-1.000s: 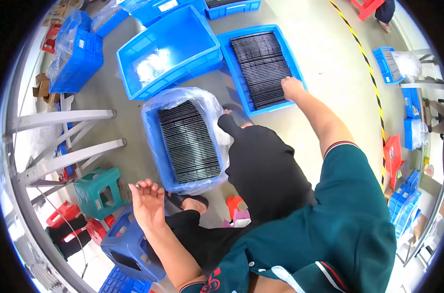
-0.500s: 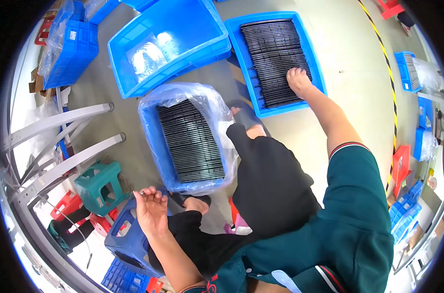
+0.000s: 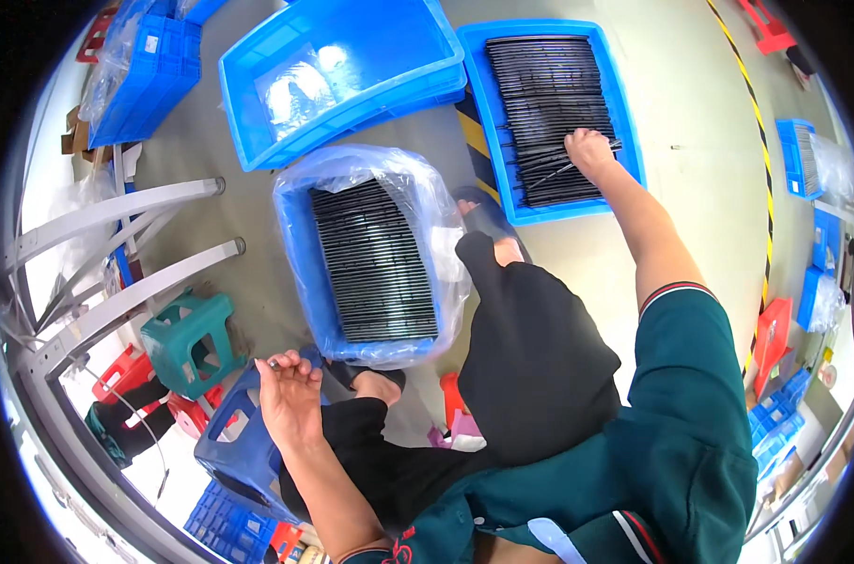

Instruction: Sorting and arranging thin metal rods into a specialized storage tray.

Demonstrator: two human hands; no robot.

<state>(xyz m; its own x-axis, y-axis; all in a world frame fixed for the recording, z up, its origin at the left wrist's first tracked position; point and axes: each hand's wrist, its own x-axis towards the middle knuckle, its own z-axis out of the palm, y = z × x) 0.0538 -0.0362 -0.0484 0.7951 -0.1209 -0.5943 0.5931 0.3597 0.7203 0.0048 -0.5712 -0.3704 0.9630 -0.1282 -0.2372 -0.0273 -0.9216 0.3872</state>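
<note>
My right hand point(image 3: 591, 150) is closed round several thin black rods point(image 3: 551, 162) at the right side of a shallow blue tray point(image 3: 632, 160). The gripped rods fan out to the left, tilted across the neat rows of black rods point(image 3: 544, 80) beneath. Out at the lower left, my left hand point(image 3: 290, 399) hangs palm up with loosely bent, parted fingers and nothing in it. It is nearest to a blue stool point(image 3: 225, 442). Between my hands stands a blue crate point(image 3: 306, 273) lined with a clear plastic bag point(image 3: 450, 273); inside lie stacked black rods point(image 3: 375, 268).
A large blue bin point(image 3: 380, 47) with clear plastic in it stands beyond the lined crate. At left are grey metal legs point(image 3: 126, 211), a green stool point(image 3: 192, 343) and stacked blue crates point(image 3: 149, 70). Yellow-black tape point(image 3: 760, 160) runs along the floor at right.
My right hand has closed on several rods, shifting their left ends out of line with the rows. The whole view has moved slightly; my left hand stays about the same.
</note>
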